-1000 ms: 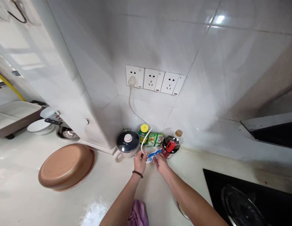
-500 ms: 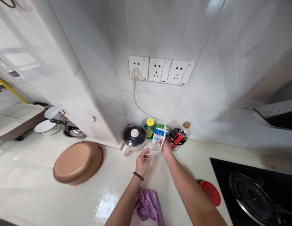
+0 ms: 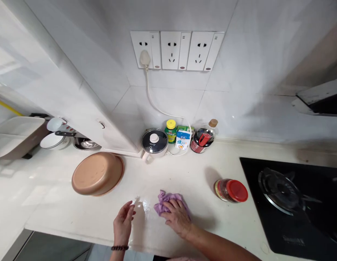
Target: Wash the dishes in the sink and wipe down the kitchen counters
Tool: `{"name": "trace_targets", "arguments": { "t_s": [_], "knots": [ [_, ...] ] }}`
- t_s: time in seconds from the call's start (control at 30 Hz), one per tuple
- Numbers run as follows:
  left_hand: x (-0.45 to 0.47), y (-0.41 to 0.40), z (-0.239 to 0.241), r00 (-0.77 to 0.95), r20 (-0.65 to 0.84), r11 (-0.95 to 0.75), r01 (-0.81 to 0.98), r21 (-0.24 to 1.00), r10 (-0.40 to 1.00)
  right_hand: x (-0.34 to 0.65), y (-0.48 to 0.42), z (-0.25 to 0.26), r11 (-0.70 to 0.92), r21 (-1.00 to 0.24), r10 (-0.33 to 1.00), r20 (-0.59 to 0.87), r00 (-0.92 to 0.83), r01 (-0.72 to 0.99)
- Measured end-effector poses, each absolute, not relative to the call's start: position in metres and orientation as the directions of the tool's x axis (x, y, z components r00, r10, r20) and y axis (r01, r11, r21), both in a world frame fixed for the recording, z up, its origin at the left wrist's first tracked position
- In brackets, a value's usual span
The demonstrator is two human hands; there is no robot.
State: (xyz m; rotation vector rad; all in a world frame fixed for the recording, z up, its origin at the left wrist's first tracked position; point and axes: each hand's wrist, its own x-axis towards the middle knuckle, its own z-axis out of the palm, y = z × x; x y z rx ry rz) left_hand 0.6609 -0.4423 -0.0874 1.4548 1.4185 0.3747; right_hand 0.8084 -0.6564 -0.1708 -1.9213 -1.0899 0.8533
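Note:
My right hand (image 3: pixel 177 218) lies on a crumpled purple cloth (image 3: pixel 165 200) on the white countertop (image 3: pixel 184 177), its fingers curled over the cloth's near side. My left hand (image 3: pixel 123 224) hovers just left of it, fingers loosely apart and holding nothing, beside a wet shiny patch (image 3: pixel 142 206) on the counter. A blue-and-white carton (image 3: pixel 183 139) stands upright against the back wall, with a white cord (image 3: pixel 154 105) looping round it from the wall socket.
At the back stand a small lidded electric pot (image 3: pixel 154 142), a yellow-capped green jar (image 3: pixel 171 131) and a glass jar with red contents (image 3: pixel 202 140). A red-lidded jar (image 3: pixel 230 190) lies on its side. An upturned brown basin (image 3: pixel 97 173) sits left; a black gas hob (image 3: pixel 290 195) right.
Both hands drew back from the carton and cord at the wall to the counter's near edge. The carton was stood upright and let go. My right hand now rests on the purple cloth.

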Motion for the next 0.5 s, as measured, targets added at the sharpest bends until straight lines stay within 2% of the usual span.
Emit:
{"name": "trace_targets", "arguments": {
  "t_s": [0.03, 0.1, 0.2, 0.33, 0.4, 0.5],
  "knots": [
    [0.663, -0.445, -0.086, 0.277, -0.411, 0.204, 0.556, 0.806, 0.869, 0.812, -0.653, -0.174, -0.353, -0.855, 0.888, -0.177, 0.425, 0.380],
    [0.665, -0.449, -0.083, 0.322, -0.393, 0.161, 0.560, 0.812, 0.861, 0.841, -0.646, -0.177, -0.340, -0.899, 0.816, -0.136, 0.561, 0.277],
    [0.657, -0.453, -0.078, 0.347, -0.371, 0.122, 0.568, 0.814, 0.861, 0.914, -0.637, -0.173, -0.263, -0.955, 0.611, -0.055, 0.790, 0.137],
    [0.630, -0.455, -0.076, 0.297, -0.389, 0.140, 0.610, 0.780, 0.872, 0.987, -0.614, -0.166, -0.351, -0.926, 0.449, -0.039, 0.893, 0.136],
    [0.619, -0.455, -0.077, 0.271, -0.405, 0.152, 0.637, 0.756, 0.873, 0.981, -0.597, -0.165, -0.401, -0.901, 0.465, -0.045, 0.884, 0.165],
    [0.617, -0.455, -0.079, 0.258, -0.441, 0.176, 0.662, 0.729, 0.860, 0.922, -0.575, -0.165, -0.389, -0.891, 0.590, -0.045, 0.806, 0.235]
  ]
}}
